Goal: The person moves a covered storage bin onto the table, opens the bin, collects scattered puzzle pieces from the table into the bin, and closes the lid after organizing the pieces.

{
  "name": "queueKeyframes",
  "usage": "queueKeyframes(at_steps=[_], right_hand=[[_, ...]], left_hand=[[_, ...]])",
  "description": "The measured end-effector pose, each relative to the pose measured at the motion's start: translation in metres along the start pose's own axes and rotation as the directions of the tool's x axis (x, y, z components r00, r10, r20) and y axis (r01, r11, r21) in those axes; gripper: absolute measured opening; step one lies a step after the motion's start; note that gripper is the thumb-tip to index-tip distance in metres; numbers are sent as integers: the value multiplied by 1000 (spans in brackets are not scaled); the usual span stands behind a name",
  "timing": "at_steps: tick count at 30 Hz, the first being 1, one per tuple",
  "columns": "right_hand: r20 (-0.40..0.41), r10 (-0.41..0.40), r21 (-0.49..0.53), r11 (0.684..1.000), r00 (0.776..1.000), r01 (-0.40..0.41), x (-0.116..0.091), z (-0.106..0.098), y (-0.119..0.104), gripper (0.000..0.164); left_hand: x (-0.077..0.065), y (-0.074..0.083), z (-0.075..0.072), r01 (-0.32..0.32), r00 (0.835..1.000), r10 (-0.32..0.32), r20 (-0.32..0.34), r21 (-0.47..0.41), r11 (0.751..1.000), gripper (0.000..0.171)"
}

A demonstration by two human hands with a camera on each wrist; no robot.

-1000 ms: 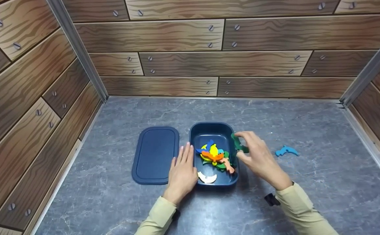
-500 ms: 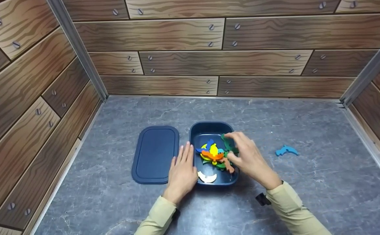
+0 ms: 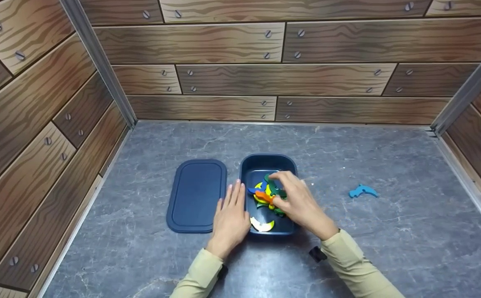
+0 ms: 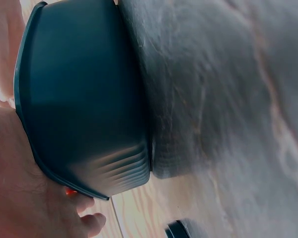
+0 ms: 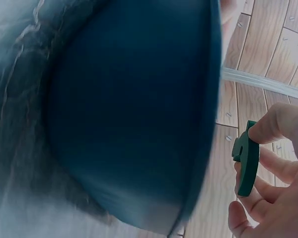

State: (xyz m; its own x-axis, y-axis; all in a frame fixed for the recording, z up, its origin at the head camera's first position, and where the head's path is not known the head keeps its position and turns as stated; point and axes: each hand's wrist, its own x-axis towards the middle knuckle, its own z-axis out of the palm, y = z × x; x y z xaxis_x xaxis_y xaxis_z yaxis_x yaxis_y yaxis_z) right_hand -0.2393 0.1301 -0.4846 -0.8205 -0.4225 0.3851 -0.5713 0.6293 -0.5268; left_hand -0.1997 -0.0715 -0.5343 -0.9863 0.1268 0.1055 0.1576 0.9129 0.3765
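Observation:
My right hand (image 3: 300, 203) pinches a dark green flat piece (image 5: 249, 161) between thumb and fingers, above the dark blue box (image 3: 268, 159). Inside the box lies a pile of coloured pieces: an orange piece (image 3: 264, 196), a blue one (image 3: 256, 190), yellow and green ones, partly hidden by the right hand. A pale yellow crescent-shaped piece (image 3: 262, 224) lies apart near the front of the box. My left hand (image 3: 230, 223) rests with straight fingers along the box's left rim; in the left wrist view it touches the rim of the box (image 4: 84, 94).
Left of the box lies its dark blue lid (image 3: 197, 196), flat on the grey marbled table (image 3: 389, 240). A light blue dolphin-like piece (image 3: 363, 191) lies on the table to the right. Wood-patterned walls (image 3: 223, 45) stand at the back and sides.
My right hand has moved left with the green piece, from the box's right rim to over the pile inside. The left hand has stayed in place.

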Motion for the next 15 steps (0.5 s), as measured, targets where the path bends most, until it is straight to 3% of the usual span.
queueKeyframes(at_steps=[9, 15], right_hand=[[-8, -33, 3, 999, 999, 33, 3, 12, 3, 49], [-20, -8, -8, 1000, 1000, 7, -2, 14, 4, 54]], left_hand=[[0, 0, 0, 8, 1000, -8, 7, 9, 1000, 68], [1, 0, 0, 6, 1000, -7, 9, 4, 1000, 66]])
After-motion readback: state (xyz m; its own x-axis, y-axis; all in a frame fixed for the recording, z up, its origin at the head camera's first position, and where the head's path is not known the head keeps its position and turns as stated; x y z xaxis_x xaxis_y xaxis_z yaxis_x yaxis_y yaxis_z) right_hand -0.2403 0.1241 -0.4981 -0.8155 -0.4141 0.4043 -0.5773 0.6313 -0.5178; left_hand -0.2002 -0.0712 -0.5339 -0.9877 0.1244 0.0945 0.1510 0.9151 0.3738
